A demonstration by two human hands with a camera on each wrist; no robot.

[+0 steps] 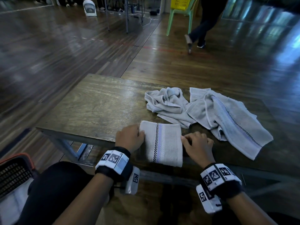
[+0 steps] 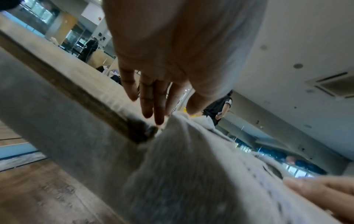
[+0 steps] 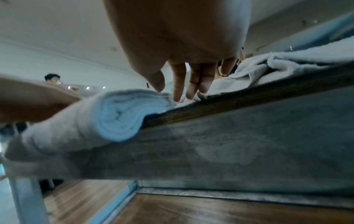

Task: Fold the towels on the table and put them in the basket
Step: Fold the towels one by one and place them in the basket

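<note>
Folded grey towel (image 1: pixel 162 142) lay between both hands on the surface (image 1: pixel 97 108). Left hand (image 1: pixel 129 137) fingers (image 2: pixel 151 100) straight, touching its edge. Right hand (image 1: pixel 198 146) fingers (image 3: pixel 180 84) extended, resting at the opposite edge.

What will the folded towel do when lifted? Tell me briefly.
The folded towel is soft layered cloth, so it will probably sag and its layers may slip open unless supported underneath. It looks light. Overhanging the table edge, it could slide off.

Dim indoor light; window glare streaks the floor (image 1: pixel 211 62); wrist views motion-blurred, edges bent by wide-angle lens
</note>
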